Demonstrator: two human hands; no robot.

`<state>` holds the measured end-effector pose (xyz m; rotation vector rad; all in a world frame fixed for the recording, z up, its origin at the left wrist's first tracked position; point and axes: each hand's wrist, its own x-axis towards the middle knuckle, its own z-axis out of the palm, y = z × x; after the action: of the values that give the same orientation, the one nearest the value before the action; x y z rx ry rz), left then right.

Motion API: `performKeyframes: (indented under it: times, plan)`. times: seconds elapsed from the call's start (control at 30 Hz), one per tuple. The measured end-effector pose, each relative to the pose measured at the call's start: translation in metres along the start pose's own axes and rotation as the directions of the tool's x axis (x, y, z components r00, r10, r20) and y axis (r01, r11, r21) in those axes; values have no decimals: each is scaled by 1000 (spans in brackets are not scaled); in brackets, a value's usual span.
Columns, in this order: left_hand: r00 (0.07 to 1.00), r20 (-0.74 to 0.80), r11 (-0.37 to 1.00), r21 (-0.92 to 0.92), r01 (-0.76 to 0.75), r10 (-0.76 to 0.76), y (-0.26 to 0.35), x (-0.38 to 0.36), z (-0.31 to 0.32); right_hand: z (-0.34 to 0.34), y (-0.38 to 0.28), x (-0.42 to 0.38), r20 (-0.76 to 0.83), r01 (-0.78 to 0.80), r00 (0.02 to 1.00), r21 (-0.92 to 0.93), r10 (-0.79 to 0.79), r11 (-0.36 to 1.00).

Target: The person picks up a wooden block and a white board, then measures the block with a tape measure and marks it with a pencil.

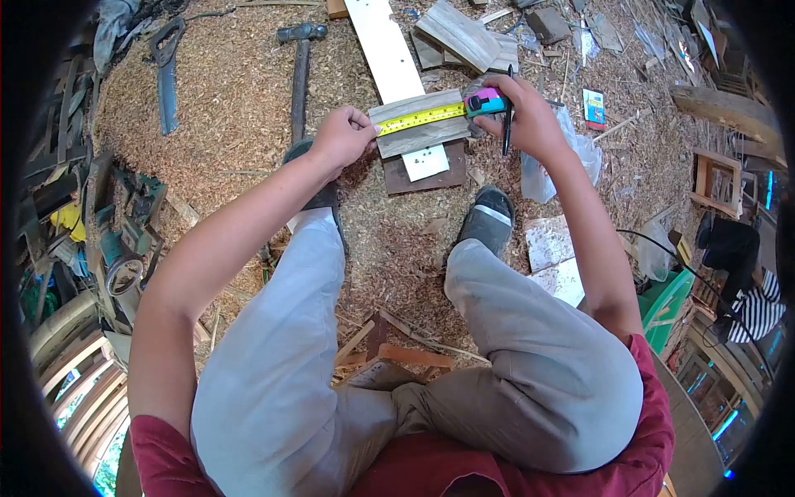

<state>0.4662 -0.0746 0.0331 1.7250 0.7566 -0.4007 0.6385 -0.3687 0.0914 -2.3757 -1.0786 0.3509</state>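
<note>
A yellow tape measure blade (421,118) stretches across a short grey wooden board (422,137). My left hand (344,139) pinches the blade's end at the board's left edge. At the right edge, my right hand (523,116) grips the pink and teal tape measure case (485,102). A dark pen (507,124) is also held between the fingers of that hand. Beneath the grey board lies a long pale plank (385,54), whose near end (426,163) shows dark spots and rests over a brown board (393,176).
A hammer (300,79) and a handsaw (166,83) lie on the shavings-covered ground to the left. Loose boards (464,37) are stacked beyond. A plastic bag (538,170) sits to the right, near my shoe (487,222). Another person (737,273) is at the far right.
</note>
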Motion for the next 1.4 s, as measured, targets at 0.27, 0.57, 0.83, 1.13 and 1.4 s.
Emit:
performKeyframes:
  times: [0.27,0.57,0.83,1.13,1.4]
  plan:
    - [1000,4,1000,-13,-3,4,-2,2,0,-1,1,0,-43,19,999,-11,-19,1000]
    - [1000,-7,998,57,-16,17,1,0,0,-6,-11,-5,-443,173,890,115,-105,978]
    - [998,-1,997,56,-62,62,-4,1,0,30,-67,-32,-95,-59,970,804,226,592]
    - [999,6,995,82,-51,51,-2,0,-1,102,-55,-29,24,-180,969,754,248,631]
    - [998,1,996,66,-59,59,-4,1,0,117,-47,-19,-92,-121,971,606,220,786]
